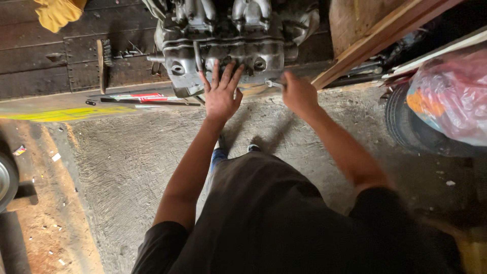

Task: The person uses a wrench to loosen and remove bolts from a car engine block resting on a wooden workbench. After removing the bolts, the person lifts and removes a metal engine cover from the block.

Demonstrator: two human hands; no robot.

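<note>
1. Nearest to us in the head view is our own dark clothing (284, 223), filling the lower middle, with two shoe tips (236, 150) showing just past it on the rough concrete floor (127, 167).
2. Our left hand (221, 91) lies released, fingers spread flat, pressed against the front face of the grey metal engine (223, 45) that sits at the top centre.
3. Our right hand (299, 94) is clenched around a small metal tool (273, 83), whose tip points left at the engine's lower right edge, just beside the left hand's fingers; we cannot tell what kind of tool it is.
4. A wire brush (105, 58) stands left of the engine against dark wooden boards (40, 56), and a long red-and-white strip (137, 97) lies just below it.
5. A yellow cloth (58, 12) hangs at the top left corner.
6. At the right, a clear plastic bag (449, 94) holds pink, orange and blue stuff that we cannot make out; it rests on a dark tyre (406, 127).
7. A slanted wooden plank (375, 35) runs from the engine's right side up to the top right.
8. Part of a wheel (6, 177) shows at the left edge.
</note>
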